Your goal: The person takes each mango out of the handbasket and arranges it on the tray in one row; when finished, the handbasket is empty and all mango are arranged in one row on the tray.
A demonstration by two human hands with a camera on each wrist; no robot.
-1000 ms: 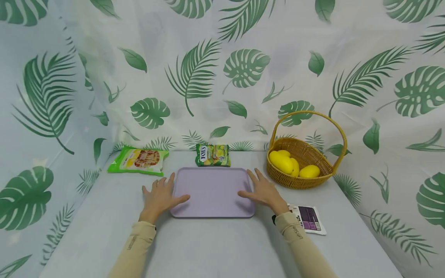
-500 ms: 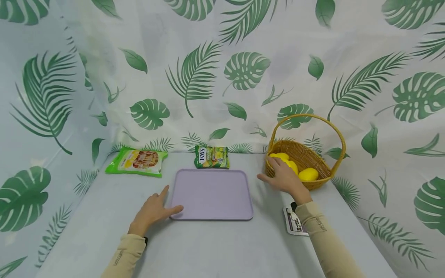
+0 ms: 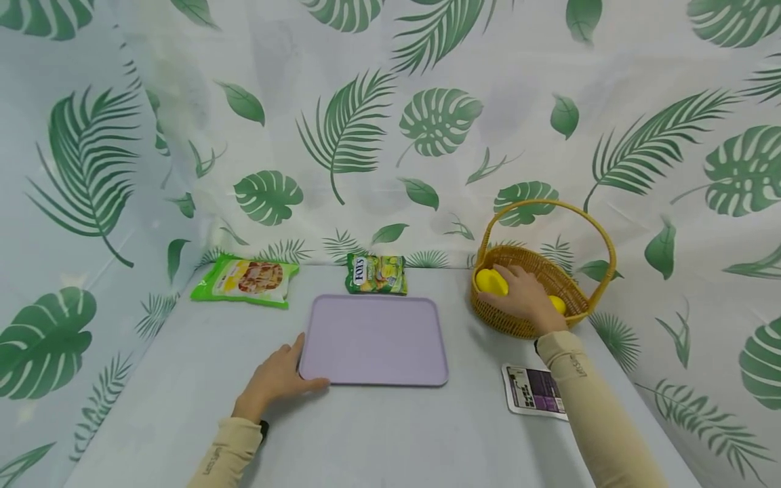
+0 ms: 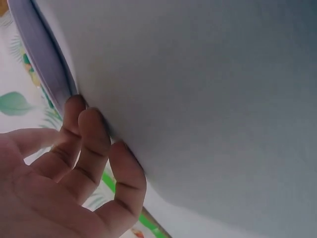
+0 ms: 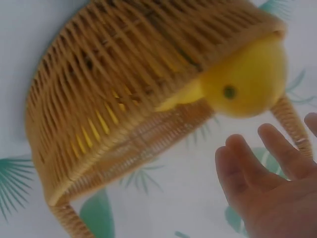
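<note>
In the head view my left hand [image 3: 277, 376] is at the near left corner of a lilac tray [image 3: 375, 342], thumb by the front edge and fingers along the left side. The left wrist view shows bent fingers [image 4: 91, 144] close against the tray's rim [image 4: 42, 49]. My right hand [image 3: 525, 295] is over the wicker basket [image 3: 503, 322], its thumb and fingers on either side of a smooth yellow oval fruit [image 3: 491, 281]. From the right wrist, that fruit [image 5: 247, 79] pokes past the basket rim, with a gap between it and the fingertips.
A green food bag [image 3: 250, 279] lies at the back left, and a Fox's candy bag [image 3: 376, 274] behind the tray. A white and purple packet [image 3: 533, 390] is partly under the right forearm. Another yellow fruit [image 3: 558, 304] sits in the basket, whose tall handle [image 3: 552, 202] arches above.
My right hand has left the tray's right side and moved right, over the fruit in the basket. The left hand has slid nearer to the tray's front left corner.
</note>
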